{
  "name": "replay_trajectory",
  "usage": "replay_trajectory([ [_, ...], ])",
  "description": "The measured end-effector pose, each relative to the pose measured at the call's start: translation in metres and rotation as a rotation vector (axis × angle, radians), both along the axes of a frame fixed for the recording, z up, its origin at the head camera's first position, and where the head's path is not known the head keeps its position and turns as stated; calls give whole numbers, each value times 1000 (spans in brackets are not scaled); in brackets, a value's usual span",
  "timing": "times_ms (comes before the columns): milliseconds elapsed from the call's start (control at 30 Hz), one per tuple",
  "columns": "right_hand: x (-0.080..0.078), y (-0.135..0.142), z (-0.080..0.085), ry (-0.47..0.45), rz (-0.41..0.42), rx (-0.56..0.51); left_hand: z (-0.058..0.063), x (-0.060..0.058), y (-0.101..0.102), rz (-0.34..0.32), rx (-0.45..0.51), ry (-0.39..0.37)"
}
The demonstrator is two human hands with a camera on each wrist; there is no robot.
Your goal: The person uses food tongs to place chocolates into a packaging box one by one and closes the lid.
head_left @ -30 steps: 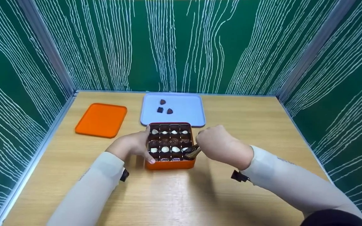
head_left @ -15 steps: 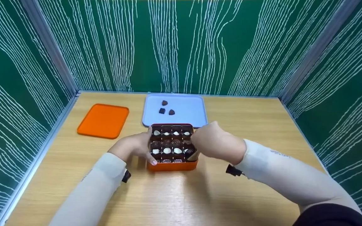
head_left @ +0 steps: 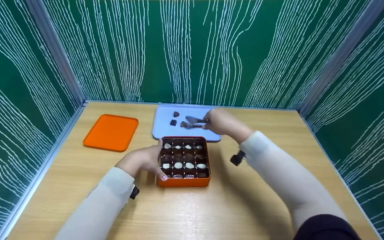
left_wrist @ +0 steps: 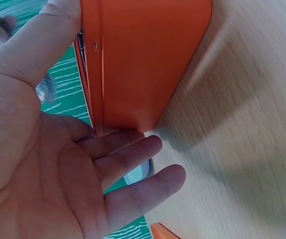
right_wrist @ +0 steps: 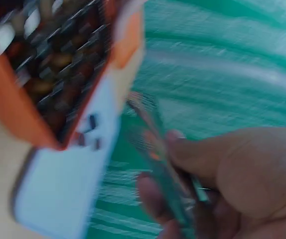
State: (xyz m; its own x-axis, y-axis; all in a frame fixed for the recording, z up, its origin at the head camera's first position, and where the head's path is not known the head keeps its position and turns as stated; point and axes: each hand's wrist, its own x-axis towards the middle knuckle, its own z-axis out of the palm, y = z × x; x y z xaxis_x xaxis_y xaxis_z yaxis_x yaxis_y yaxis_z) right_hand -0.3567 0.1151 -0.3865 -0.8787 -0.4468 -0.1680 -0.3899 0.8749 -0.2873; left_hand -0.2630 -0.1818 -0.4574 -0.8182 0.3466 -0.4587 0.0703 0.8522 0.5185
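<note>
An orange box of chocolates (head_left: 183,182) stands on the table, its dark divided insert holding white and dark chocolates. My left hand (head_left: 145,160) grips its left side, thumb at the near corner and fingers at the far one. In the left wrist view, the hand's other fingers (left_wrist: 143,196) reach loosely past the box wall. My right hand (head_left: 223,122) holds tongs (head_left: 197,121) above the light blue tray (head_left: 160,131), their two tips apart. On that tray lie dark chocolates (head_left: 173,122); one is mostly hidden by the lower tip. Blur hides whether the tongs hold anything.
An orange tray (head_left: 111,132) lies on the wooden table (head_left: 265,133), left of the blue tray. Green walls (head_left: 128,50) with white wavy lines enclose the table at the back and both sides. The blue tray sits directly behind the box.
My right hand has lifted the tongs out of the box's near right corner and carried them up and away to above the blue tray. The left hand stays at the box.
</note>
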Motion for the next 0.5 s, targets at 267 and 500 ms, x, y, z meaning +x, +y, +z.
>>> replay_trajectory([
  [267,-46,-17,-56,8,-108,-32,-1,0,-1,0,1,17],
  [500,-51,-26,-75,-12,-203,-60,-1,0,-3,10,5,7],
])
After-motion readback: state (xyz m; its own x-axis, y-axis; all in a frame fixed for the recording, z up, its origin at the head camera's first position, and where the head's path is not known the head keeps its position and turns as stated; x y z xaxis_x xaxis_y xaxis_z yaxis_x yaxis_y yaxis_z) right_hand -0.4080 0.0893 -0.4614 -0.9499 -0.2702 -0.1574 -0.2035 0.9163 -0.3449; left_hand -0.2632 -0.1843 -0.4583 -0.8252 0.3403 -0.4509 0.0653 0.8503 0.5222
